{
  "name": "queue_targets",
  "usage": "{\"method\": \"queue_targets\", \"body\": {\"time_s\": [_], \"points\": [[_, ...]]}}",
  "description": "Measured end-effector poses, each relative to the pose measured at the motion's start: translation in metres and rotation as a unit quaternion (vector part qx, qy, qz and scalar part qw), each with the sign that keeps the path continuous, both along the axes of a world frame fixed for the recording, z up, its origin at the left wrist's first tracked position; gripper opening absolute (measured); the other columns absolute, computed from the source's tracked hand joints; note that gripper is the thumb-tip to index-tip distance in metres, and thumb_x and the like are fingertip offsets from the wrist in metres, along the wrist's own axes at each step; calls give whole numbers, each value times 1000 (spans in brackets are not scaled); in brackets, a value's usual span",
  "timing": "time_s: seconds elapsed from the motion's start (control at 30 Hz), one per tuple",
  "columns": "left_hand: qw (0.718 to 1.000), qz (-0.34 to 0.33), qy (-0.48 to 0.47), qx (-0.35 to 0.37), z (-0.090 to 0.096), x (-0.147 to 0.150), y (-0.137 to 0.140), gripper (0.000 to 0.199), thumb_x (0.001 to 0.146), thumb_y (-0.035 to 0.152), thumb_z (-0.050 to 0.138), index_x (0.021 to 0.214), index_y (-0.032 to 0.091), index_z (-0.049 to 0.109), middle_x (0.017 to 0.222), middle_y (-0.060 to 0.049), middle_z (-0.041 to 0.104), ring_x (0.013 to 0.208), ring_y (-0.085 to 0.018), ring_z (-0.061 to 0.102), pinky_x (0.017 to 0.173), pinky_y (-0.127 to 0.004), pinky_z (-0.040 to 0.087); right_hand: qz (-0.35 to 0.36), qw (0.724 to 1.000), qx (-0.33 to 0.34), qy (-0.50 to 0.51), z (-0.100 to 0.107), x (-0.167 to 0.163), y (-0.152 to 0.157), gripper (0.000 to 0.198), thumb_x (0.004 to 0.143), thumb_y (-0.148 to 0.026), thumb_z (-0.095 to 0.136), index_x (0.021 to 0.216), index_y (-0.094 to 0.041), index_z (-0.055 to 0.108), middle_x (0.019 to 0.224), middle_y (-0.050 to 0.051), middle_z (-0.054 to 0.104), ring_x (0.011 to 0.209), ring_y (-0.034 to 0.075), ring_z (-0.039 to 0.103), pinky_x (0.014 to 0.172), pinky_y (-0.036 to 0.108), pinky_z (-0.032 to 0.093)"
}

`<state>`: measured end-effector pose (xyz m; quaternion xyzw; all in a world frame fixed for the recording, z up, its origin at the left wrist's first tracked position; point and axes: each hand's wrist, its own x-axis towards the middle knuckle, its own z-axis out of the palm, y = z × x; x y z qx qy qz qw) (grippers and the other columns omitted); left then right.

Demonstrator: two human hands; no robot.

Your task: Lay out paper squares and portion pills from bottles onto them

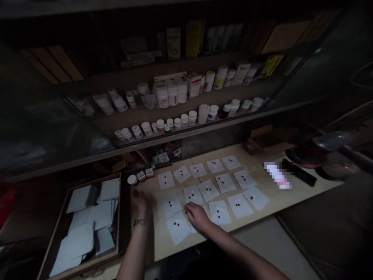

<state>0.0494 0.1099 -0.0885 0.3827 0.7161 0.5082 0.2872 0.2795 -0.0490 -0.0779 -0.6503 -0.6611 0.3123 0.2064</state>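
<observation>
My right hand (197,216) is over the front rows of white paper squares, its fingers curled together; anything between them is too small to make out. Near its fingertips is a paper square (196,189) with red pills (192,195) on it. My left hand (140,202), with a bracelet at the wrist, is at the left end of the table, close to a white-capped bottle (133,179). Its fingers are dim and blurred, so their grip cannot be read. Several more paper squares (243,209) lie in rows, most bearing a few red pills.
An open drawer (119,217) with stacks of white paper (83,237) is at the left. Small boxes (145,174) stand behind the bottle. A phone (303,175) and an open cardboard box (266,138) are at the right. Shelves of medicine bottles (172,93) rise behind the table.
</observation>
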Motion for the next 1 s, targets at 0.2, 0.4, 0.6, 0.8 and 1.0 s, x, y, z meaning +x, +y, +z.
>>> {"method": "queue_targets", "body": {"time_s": [0.2, 0.4, 0.6, 0.8, 1.0], "points": [[974, -161, 162, -4, 5, 38, -101, 45, 81, 22, 53, 124, 11, 48, 136, -20, 43, 131, -32, 33, 108, -50, 23, -30, 998, 48, -38, -1, 16, -7, 30, 79, -7, 45, 103, -18, 59, 107, 8, 59, 100, 20, 53, 88, 33, 41], [861, -371, 345, 49, -14, 103, -178, 39, 88, 25, 44, 125, 18, 51, 135, -16, 47, 130, -32, 36, 102, -57, 30, 11, 991, 89, -100, -3, 76, -24, 39, 82, -15, 50, 120, -20, 53, 127, 11, 51, 117, 26, 43, 102, 45, 32], [859, -339, 383, 26, -24, 169, -215, 39, 91, 25, 36, 127, 19, 51, 133, -15, 50, 127, -32, 39, 100, -62, 28, 26, 988, 94, -116, -11, 163, -55, 41, 83, -19, 52, 124, -21, 51, 129, 10, 51, 120, 24, 41, 106, 47, 25], [870, -309, 381, 44, -33, 228, -247, 37, 90, 28, 37, 119, 15, 57, 128, -17, 52, 123, -32, 42, 99, -59, 30, 50, 984, 130, -109, -28, 235, -91, 30, 83, -16, 47, 109, -20, 59, 106, 8, 62, 101, 22, 51, 97, 42, 33], [871, -319, 369, 51, -42, 261, -272, 34, 89, 30, 39, 111, 16, 61, 122, -17, 55, 118, -30, 46, 98, -57, 32, -89, 972, 169, -136, -49, 306, -124, 29, 77, -11, 44, 100, -18, 60, 93, 8, 61, 90, 21, 52, 87, 37, 36]]}}
